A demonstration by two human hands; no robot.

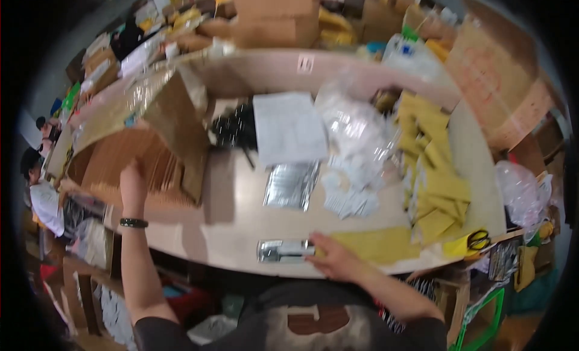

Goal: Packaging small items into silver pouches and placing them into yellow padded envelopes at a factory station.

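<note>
Left of the frame: an open cardboard box (184, 115) is tipped toward the near edge of the bench (232, 233), packed with thin brown card pieces (99, 164) in close rows. The left hand (134, 170) is put in at the box's mouth, over the pieces; the fingers are blurred, so whether anything is gripped cannot be told. A dark bracelet (133, 222) is worn on that wrist.

Lower centre: the right hand (335, 258) is laid at the left end of a flat yellow mailer envelope (383, 245), fingertips at the right end of a silver-and-white packet (283, 251). Fingers are bent and close together; whether they are clamped on either item cannot be told.

Mid-frame, a white sheet (289, 127) is laid flat, a silver pouch (291, 186) just below it. A black bagged item (234, 126) is set to the sheet's left; clear plastic bags (356, 118) and white slips (350, 194) are heaped to its right. Right of frame: yellow mailers (434, 176) are piled loosely, with black-handled scissors (479, 239) placed below.
</note>
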